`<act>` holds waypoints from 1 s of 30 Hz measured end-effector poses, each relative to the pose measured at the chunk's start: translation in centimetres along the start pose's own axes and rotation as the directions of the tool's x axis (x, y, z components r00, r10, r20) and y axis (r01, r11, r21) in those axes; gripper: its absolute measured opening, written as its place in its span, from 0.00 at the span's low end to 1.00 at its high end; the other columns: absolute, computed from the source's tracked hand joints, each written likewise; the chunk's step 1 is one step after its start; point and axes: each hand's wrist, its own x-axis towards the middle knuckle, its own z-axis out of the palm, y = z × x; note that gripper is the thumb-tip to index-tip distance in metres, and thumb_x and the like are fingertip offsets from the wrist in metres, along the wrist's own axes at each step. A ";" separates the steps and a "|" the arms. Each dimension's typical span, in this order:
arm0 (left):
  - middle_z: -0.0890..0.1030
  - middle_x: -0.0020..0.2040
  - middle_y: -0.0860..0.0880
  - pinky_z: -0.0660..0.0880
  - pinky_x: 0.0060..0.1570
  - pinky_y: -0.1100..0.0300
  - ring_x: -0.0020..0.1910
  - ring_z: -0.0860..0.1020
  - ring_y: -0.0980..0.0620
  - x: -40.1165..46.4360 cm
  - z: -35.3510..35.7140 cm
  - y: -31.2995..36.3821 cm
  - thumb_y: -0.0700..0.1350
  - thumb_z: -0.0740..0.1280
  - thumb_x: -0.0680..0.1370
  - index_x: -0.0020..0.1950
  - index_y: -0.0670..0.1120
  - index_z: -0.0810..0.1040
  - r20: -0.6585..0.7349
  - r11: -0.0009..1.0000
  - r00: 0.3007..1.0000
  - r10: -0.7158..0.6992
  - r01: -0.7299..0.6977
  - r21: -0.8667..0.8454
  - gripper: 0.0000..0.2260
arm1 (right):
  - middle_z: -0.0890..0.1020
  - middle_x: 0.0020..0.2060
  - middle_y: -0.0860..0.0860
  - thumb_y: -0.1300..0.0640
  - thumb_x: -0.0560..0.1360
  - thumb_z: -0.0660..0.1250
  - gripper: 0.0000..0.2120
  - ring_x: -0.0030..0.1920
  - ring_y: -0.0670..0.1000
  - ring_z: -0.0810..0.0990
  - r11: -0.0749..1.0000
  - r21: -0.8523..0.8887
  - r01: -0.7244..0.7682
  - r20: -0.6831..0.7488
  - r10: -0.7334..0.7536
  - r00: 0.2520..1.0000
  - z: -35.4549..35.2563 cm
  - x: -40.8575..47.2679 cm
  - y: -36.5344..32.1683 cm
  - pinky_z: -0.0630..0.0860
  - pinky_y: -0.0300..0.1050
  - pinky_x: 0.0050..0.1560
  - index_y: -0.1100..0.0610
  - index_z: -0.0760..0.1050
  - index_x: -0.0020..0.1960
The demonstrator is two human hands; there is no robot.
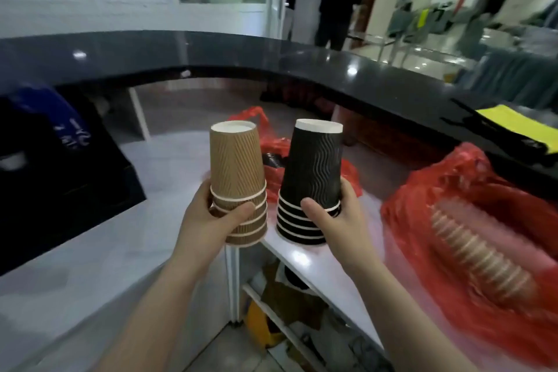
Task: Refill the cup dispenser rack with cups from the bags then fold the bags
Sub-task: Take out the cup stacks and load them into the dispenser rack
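Holding two short stacks of upside-down paper cups, you stand at a white counter (169, 166) beneath a curved, glossy black countertop (271, 60). Your left hand (208, 220) wraps its fingers and thumb around a nested stack of brown ribbed paper cups (237, 181), gripping the lower rims while the top cup's white base points upward. Your right hand (335, 217) grips a nested stack of black paper cups with a wavy embossed pattern (312, 181) in the same way, thumb pressed across the white rim lines near the bottom. The two stacks are held side by side, close but apart, above the counter's edge. To your right, on the counter, lies a crumpled red plastic bag (447, 178) with a long sleeve of brown ribbed cups (477, 254) lying on its side inside it, blurred. Behind the two stacks sits a second red plastic bag (256, 118), partly hidden; something dark shows inside it. At far left stands a black machine (60, 160) with white markings, too blurred to read. A yellow sheet (522, 127) rests on the black countertop at right. Beyond the countertop, a person in dark clothing (338, 6) stands in a bright hall.
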 end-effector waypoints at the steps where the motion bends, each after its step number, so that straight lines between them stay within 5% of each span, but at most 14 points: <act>1: 0.82 0.54 0.59 0.77 0.48 0.60 0.51 0.80 0.62 -0.9 -1.2 0.2 0.61 0.75 0.55 0.66 0.56 0.71 -0.069 1.000 0.998 0.004 -0.003 0.018 0.40 | 0.79 0.48 0.32 0.39 0.60 0.72 0.28 0.49 0.34 0.78 0.999 0.035 0.004 0.068 -0.006 0.998 1.2 0.2 -0.3 0.72 0.25 0.41 0.40 0.69 0.58; 6: 0.80 0.53 0.63 0.75 0.38 0.73 0.49 0.79 0.66 -6.6 -7.3 1.6 0.60 0.74 0.57 0.67 0.59 0.69 -0.343 0.997 0.938 0.054 -0.035 0.062 0.39 | 0.79 0.50 0.34 0.41 0.62 0.74 0.27 0.52 0.36 0.79 0.990 0.138 0.028 0.366 -0.078 0.927 8.0 -0.2 -2.2 0.74 0.28 0.45 0.38 0.69 0.59; 11: 0.81 0.54 0.62 0.76 0.44 0.67 0.51 0.80 0.63 -14.9 -15.4 4.3 0.60 0.74 0.59 0.66 0.59 0.70 -0.582 0.989 0.804 0.122 -0.050 0.139 0.36 | 0.81 0.47 0.36 0.39 0.59 0.72 0.27 0.48 0.35 0.79 0.963 0.264 0.058 0.527 -0.194 0.828 17.4 -4.0 -6.5 0.73 0.28 0.44 0.42 0.70 0.55; 16: 0.81 0.55 0.59 0.77 0.43 0.68 0.52 0.80 0.61 -23.4 -23.2 6.5 0.57 0.77 0.64 0.68 0.54 0.70 -0.743 0.968 0.626 0.237 -0.087 0.235 0.35 | 0.79 0.50 0.32 0.41 0.60 0.75 0.30 0.52 0.34 0.77 0.924 0.380 0.037 0.694 -0.312 0.650 25.7 -10.5 -11.6 0.74 0.27 0.45 0.38 0.67 0.59; 23: 0.79 0.52 0.65 0.74 0.43 0.73 0.51 0.79 0.64 -33.4 -33.5 9.3 0.56 0.74 0.67 0.68 0.55 0.67 -0.818 0.918 0.420 0.394 -0.132 0.375 0.32 | 0.80 0.52 0.38 0.42 0.59 0.76 0.34 0.55 0.42 0.80 0.850 0.526 -0.029 0.728 -0.432 0.532 35.2 -20.3 -19.9 0.78 0.36 0.49 0.42 0.68 0.62; 26: 0.79 0.53 0.65 0.75 0.45 0.71 0.53 0.79 0.63 -37.5 -38.9 11.0 0.61 0.72 0.64 0.65 0.61 0.66 -0.810 0.900 0.395 0.433 -0.134 0.416 0.31 | 0.82 0.52 0.39 0.43 0.58 0.76 0.33 0.54 0.43 0.81 0.823 0.565 -0.056 0.723 -0.461 0.514 39.9 -24.8 -23.1 0.79 0.38 0.50 0.42 0.70 0.61; 30: 0.80 0.54 0.60 0.77 0.46 0.67 0.54 0.79 0.60 -42.1 -45.3 11.4 0.68 0.73 0.60 0.66 0.56 0.67 -0.811 0.895 0.381 0.443 -0.131 0.427 0.39 | 0.82 0.50 0.38 0.47 0.59 0.78 0.30 0.52 0.40 0.81 0.819 0.572 -0.054 0.725 -0.473 0.501 45.7 -30.0 -24.9 0.76 0.32 0.48 0.41 0.72 0.58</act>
